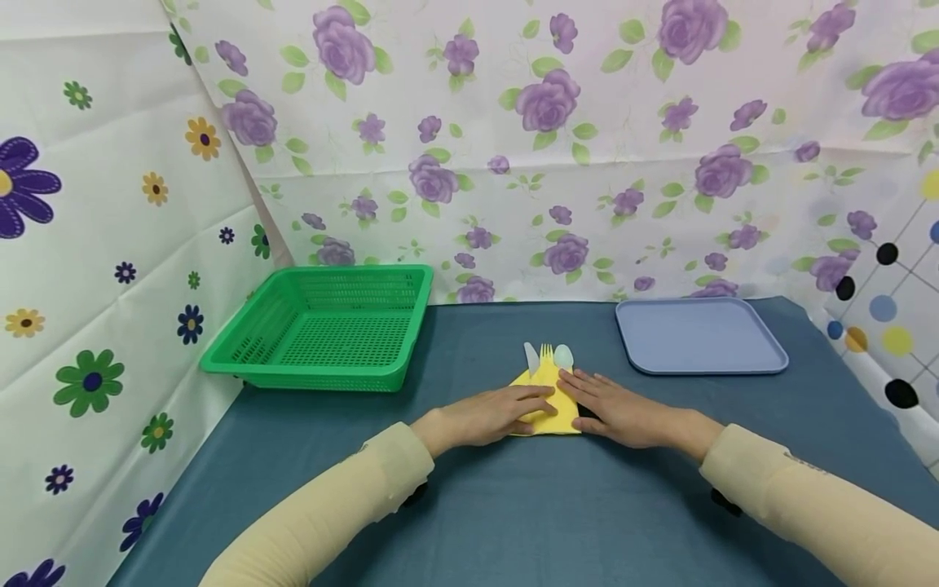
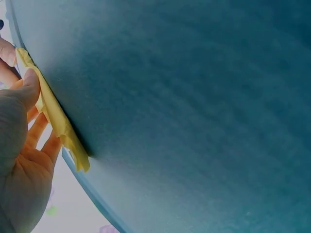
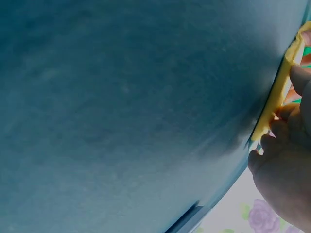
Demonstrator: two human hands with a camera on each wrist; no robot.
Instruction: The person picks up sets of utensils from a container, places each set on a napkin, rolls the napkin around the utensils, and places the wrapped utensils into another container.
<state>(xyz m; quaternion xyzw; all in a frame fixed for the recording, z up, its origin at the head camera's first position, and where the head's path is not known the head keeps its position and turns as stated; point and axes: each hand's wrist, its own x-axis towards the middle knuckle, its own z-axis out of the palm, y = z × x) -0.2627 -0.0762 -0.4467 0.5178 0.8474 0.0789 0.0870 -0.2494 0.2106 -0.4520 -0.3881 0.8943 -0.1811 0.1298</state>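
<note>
Napkin (image 1: 561, 420), yellow, folded, inward of tabletop's (image 1: 506, 514) back edge; knife (image 1: 531, 359), fork (image 1: 546, 354), spoon (image 1: 563, 357) protruding. Left hand (image 1: 487, 414), right hand (image 1: 623, 412): fingers loosely extended on it, no grip visible. Wrapping looks mostly done; remainder unclear.

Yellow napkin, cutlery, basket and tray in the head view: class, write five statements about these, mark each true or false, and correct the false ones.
1. The left hand and right hand both touch the yellow napkin. True.
2. The fork shows between the knife and the spoon. True.
3. The fork is green. False: it is yellow.
4. The green basket stands left of the blue tray. True.
5. The spoon lies on the tray. False: it pokes out beyond the napkin, apart from the tray.
</note>
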